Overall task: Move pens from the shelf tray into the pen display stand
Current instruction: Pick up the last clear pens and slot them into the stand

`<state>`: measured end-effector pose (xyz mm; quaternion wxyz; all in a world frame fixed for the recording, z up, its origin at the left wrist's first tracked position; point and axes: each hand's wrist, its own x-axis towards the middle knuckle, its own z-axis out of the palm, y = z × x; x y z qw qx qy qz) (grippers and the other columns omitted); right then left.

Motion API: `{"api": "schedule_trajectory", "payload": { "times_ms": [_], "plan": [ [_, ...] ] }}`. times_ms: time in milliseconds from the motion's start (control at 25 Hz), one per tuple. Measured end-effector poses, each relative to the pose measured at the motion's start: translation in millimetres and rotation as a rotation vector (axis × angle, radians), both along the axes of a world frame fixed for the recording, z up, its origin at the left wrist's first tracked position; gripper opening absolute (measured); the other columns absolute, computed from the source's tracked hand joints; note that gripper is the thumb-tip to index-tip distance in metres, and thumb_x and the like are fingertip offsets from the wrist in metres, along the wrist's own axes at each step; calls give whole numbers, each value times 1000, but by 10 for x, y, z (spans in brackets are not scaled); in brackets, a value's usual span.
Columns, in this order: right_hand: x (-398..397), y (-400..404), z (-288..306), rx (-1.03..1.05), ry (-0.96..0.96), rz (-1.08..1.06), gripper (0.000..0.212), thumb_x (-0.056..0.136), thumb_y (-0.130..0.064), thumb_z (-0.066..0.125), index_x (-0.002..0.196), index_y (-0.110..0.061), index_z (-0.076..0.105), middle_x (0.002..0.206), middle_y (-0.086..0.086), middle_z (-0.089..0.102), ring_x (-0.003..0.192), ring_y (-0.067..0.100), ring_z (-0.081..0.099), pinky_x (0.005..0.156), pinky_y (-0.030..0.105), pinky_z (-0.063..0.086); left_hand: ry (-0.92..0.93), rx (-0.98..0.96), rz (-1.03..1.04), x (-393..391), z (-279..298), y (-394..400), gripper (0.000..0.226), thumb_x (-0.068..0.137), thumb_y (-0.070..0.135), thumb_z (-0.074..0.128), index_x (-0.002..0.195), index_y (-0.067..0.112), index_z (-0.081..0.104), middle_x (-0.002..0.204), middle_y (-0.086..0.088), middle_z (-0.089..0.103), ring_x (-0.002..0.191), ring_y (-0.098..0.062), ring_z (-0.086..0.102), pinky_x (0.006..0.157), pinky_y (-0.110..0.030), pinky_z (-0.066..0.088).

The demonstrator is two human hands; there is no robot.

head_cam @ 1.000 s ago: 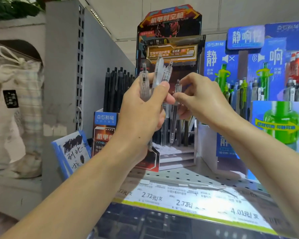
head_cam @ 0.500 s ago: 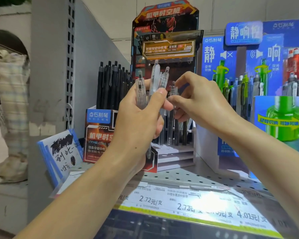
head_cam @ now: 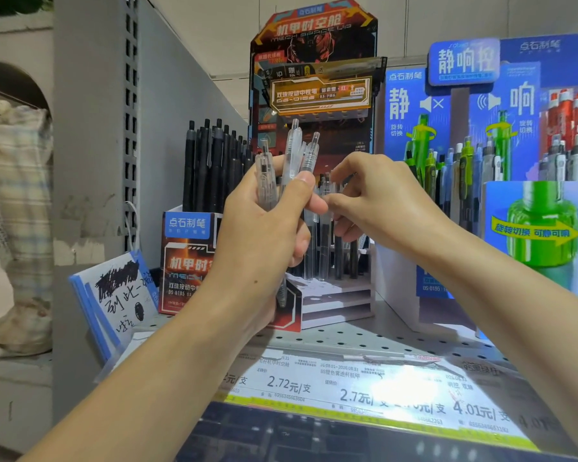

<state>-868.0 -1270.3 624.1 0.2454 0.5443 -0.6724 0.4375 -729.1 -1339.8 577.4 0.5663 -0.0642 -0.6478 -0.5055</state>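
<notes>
We are gripping a bunch of clear pens [head_cam: 291,161] in our left hand [head_cam: 264,235] while our right hand [head_cam: 374,201] is pinching one pen [head_cam: 324,228] over the display stand [head_cam: 334,291], which next needs lowering into a free slot.

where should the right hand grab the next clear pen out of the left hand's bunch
Pinch its upper barrel, just below the clip, from the right. The clear pens stand upright and fan out above the left hand, so only their tops are free; the right hand is already beside them.
</notes>
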Motion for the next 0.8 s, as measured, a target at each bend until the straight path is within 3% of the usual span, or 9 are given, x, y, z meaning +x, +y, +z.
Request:
{"api": "schedule_trajectory", "payload": {
  "times_ms": [600, 800],
  "plan": [
    [97, 42, -20, 40, 80, -14, 28, 95, -16, 68, 116, -17, 50, 75, 10, 71, 55, 23, 71, 57, 43, 62, -44, -5, 20, -3, -11, -12, 16, 101, 24, 59, 116, 25, 60, 77, 3, 72, 42, -6, 46, 39, -19, 38],
    [106, 28, -27, 54, 100, -20, 28, 97, -20, 67, 118, -18, 48, 72, 8, 70, 53, 23, 70, 59, 42, 62, -43, 8, 28, -19, -7, -29, 17, 101, 24, 58, 118, 18, 59, 80, 3, 75, 42, -6, 46, 38, -18, 39]
  ]
}}
